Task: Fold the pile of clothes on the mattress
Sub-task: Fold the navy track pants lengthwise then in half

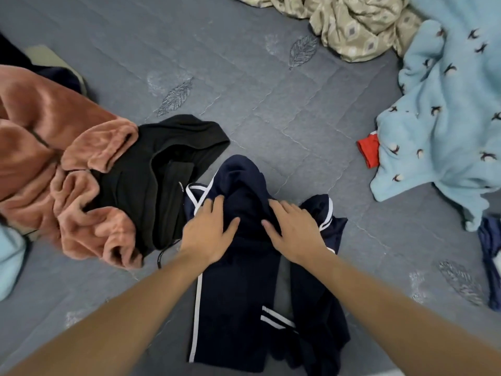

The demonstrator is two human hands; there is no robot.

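The navy garment [244, 308] with white stripes lies on the grey mattress [271, 104] before the person, both the left hand [210, 232] and right hand [294, 232] pressing spread, straight fingers onto its bunched upper part, likely to flatten it for folding, beside the black garment [162, 180] and pink fleece [54, 158].

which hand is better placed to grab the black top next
Left. The left hand rests on the navy garment right beside the black top; the right hand lies farther away.
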